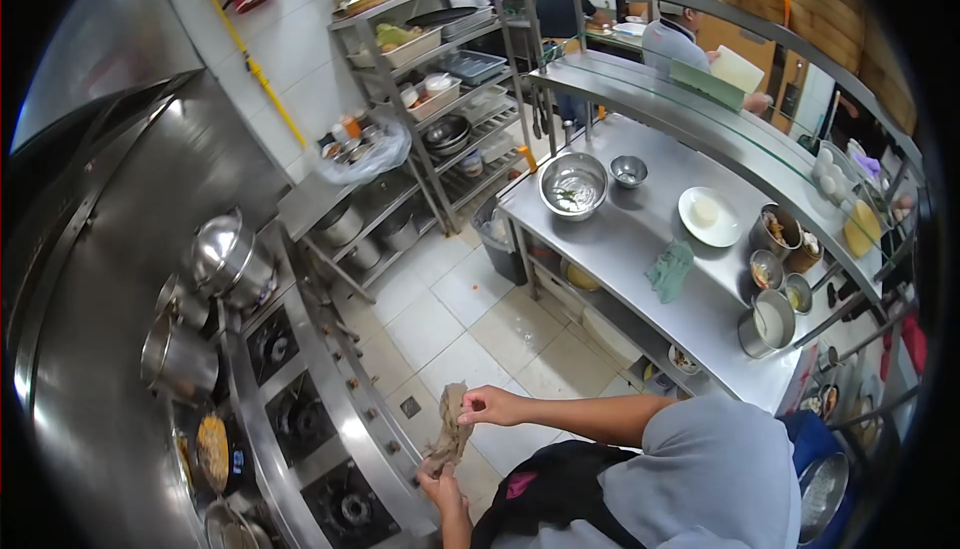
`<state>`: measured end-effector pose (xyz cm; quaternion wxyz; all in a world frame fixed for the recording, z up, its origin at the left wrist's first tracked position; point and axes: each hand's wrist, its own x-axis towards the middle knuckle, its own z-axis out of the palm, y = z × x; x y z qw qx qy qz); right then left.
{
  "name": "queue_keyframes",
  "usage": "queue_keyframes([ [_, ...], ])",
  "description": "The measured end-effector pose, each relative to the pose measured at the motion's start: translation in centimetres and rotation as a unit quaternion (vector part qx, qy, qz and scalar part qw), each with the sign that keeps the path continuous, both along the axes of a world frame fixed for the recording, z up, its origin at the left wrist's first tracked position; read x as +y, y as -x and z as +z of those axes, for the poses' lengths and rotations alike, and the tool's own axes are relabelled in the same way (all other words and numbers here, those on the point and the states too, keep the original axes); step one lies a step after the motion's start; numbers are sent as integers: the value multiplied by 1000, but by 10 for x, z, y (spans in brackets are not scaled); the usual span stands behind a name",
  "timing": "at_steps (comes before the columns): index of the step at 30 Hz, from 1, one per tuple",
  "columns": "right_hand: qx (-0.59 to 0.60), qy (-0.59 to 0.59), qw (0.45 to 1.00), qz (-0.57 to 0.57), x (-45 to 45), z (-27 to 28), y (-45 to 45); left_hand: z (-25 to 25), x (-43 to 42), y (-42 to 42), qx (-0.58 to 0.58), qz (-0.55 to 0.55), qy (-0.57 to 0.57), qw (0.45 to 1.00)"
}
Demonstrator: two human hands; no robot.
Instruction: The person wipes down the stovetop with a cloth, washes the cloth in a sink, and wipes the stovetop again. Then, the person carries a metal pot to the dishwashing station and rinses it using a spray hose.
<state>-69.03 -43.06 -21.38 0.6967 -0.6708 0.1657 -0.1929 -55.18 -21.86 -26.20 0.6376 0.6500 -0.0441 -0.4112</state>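
Near foreground, right hand [493, 407]: fingertips pinched on the far end of brown cloth [454, 424] | left hand [445, 492]: closed around its near end | cloth spans both hands, right of stove [340, 399], above tiled floor [520, 334] | farther right: steel table [625, 239] bearing green cloth [671, 271], white plate [722, 236], large bowl [592, 197]

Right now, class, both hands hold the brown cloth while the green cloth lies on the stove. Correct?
No: the head view shows the green cloth on the metal table, not the stove. The left hand and right hand hold the brown cloth.
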Motion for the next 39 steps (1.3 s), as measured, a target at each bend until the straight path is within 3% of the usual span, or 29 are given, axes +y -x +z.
queue_keyframes([
  [1, 0, 73, 997, 13, -14, 10, -2, 6, -24, -3, -184, 19, -1, 983],
  [2, 2, 145, 989, 26, -25, 20, -5, 15, -49, -7, -361, 39, 0, 932],
  [3, -16, 115, 991, 69, -35, 29, -13, 37, -79, -8, -360, 30, 5, 933],
  [5, 0, 158, 985, 66, -56, 57, -30, 81, -128, -10, -262, -25, 256, 930],
  [6, 14, 201, 977, 73, -69, 66, -40, 80, -142, -25, -257, -30, 258, 931],
  [8, -24, 228, 973, 17, -103, 65, -64, 79, -174, -68, -337, -201, 107, 913],
  [10, -29, 294, 955, -18, -142, 69, -82, 61, -211, -106, -323, -194, 120, 919],
  [12, 29, 252, 967, 6, -175, 78, -96, 52, -244, -138, -294, -191, 187, 918],
  [14, 86, 207, 974, 33, -197, 83, -109, 98, -278, -147, -349, -190, 212, 893],
  [15, 84, 263, 961, -22, -205, 89, -116, 116, -297, -154, -405, -184, 236, 864],
  [18, 42, 340, 934, -103, -225, 114, -137, 119, -347, -185, -308, -256, 201, 894],
  [20, 155, 280, 945, -68, -237, 136, -155, 135, -373, -197, -339, -294, 188, 874],
  [21, 157, 278, 945, -70, -251, 129, -164, 143, -385, -206, -381, -326, 182, 846],
  [22, 111, 251, 958, -86, -270, 114, -172, 153, -396, -214, -422, -355, 174, 816],
  [24, 64, 221, 969, -95, -300, 97, -193, 172, -414, -234, -395, -358, 164, 830],
  [26, -61, 75, 993, -72, -329, 99, -211, 174, -427, -265, -491, -417, 78, 761],
  [29, -107, -11, 993, -53, -369, 117, -236, 138, -446, -322, -460, -386, 28, 799],
  [30, -83, 41, 983, -157, -384, 104, -254, 126, -441, -338, -444, -383, -25, 810],
  [31, 5, 97, 984, -149, -411, 100, -260, 123, -439, -345, -409, -357, 4, 840],
  [32, -4, 45, 991, -128, -431, 95, -267, 120, -440, -353, -376, -323, 33, 868],
  [33, -41, -149, 983, -104, -444, 90, -280, 100, -442, -370, -373, -319, -5, 871],
  [34, -39, -183, 973, -132, -445, 121, -291, 85, -443, -385, -370, -315, -39, 873],
  [35, -38, -188, 975, -110, -453, 127, -302, 93, -448, -373, -174, -208, 48, 961],
  [36, -31, -195, 978, -74, -456, 121, -314, 107, -461, -353, 22, -82, 150, 985],
  [37, 78, -32, 996, 3, -458, 114, -325, 131, -472, -344, 138, -45, 165, 976],
  [38, 172, 140, 972, 79, -458, 109, -337, 150, -482, -339, 251, -10, 188, 949],
  [39, 50, 270, 944, 182, -443, 104, -344, 153, -487, -336, 287, -43, 198, 936],
])
